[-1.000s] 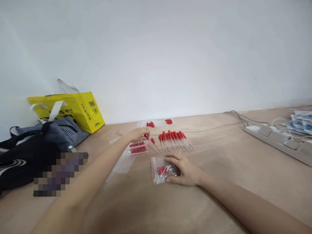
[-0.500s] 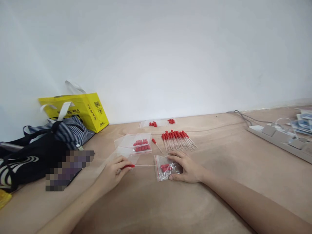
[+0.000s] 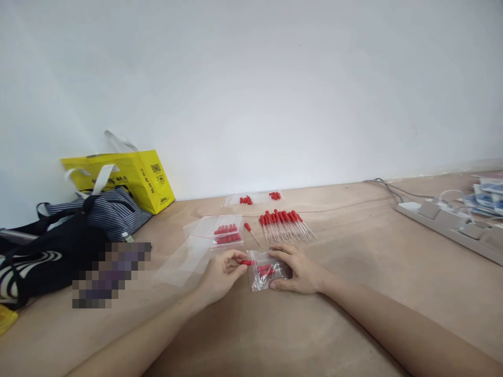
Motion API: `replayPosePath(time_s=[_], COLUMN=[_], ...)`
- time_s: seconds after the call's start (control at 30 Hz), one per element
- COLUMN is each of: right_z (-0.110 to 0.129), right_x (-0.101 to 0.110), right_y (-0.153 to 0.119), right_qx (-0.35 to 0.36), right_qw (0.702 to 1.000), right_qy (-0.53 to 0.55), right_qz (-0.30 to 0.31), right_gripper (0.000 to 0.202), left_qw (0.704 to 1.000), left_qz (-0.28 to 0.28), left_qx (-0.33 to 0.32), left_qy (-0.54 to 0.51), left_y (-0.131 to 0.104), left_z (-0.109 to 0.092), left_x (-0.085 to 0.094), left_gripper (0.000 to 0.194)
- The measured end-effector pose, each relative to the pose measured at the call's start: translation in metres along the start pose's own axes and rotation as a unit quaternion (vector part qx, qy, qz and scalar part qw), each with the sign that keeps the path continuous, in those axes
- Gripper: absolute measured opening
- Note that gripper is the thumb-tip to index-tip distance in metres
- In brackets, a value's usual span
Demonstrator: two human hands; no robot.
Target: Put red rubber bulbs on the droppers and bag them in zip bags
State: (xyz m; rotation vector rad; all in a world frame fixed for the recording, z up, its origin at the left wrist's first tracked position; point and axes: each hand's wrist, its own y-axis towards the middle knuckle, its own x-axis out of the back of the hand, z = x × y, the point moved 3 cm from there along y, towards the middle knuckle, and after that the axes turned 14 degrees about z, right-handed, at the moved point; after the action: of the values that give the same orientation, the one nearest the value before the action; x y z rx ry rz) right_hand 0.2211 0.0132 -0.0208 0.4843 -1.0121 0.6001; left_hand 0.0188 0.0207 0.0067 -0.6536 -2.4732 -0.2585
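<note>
My left hand (image 3: 225,272) pinches the end of a glass dropper (image 3: 247,262) by its red rubber bulb. The dropper's stem reaches into the mouth of a small clear zip-lock bag (image 3: 255,283). Inside that bag lie a few other red-bulbed droppers (image 3: 266,269). My right hand (image 3: 296,269) grips the bag's right side, thumb at the near edge and fingers at the far edge. Just beyond it is a row of several loose droppers (image 3: 285,225), bulbs pointing away. A single dropper (image 3: 252,234) lies apart, left of the row.
Filled zip-lock bags (image 3: 228,235) and flat clear bags (image 3: 178,262) lie left of the hands. Loose red bulbs (image 3: 245,200) rest on clear plastic near the wall. A yellow bag (image 3: 151,180) and dark bags (image 3: 58,251) stand left; a power strip (image 3: 432,220) is right.
My left hand has moved right with the dropper, whose stem has gone into the bag up to near its bulb. My right hand has stayed on the bag.
</note>
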Motion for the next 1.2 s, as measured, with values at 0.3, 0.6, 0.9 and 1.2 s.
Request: replayPosePath(time_s=[0.3, 0.6, 0.9, 1.2], right_z=[0.005, 0.003, 0.001, 0.002], right_x=[0.0, 0.006, 0.004, 0.004], right_y=[0.0, 0.0, 0.0, 0.0], right_qx=[0.001, -0.006, 0.001, 0.008], right_qw=[1.0, 0.999, 1.0, 1.0], right_qy=[0.013, -0.034, -0.02, -0.022], right_qz=[0.0, -0.009, 0.005, 0.005], right_gripper=[0.07, 0.074, 0.075, 0.072], left_qw=[0.998, 0.989, 0.881, 0.836], left_qz=[0.004, 0.09, 0.127, 0.155], left_qx=[0.015, -0.012, -0.069, -0.099], left_qy=[-0.064, 0.114, 0.449, 0.516], left_y=[0.015, 0.027, 0.115, 0.123], left_z=[0.01, 0.009, 0.0, -0.009], left_x=[-0.023, -0.007, 0.037, 0.049], left_gripper=[0.019, 0.024, 0.019, 0.019])
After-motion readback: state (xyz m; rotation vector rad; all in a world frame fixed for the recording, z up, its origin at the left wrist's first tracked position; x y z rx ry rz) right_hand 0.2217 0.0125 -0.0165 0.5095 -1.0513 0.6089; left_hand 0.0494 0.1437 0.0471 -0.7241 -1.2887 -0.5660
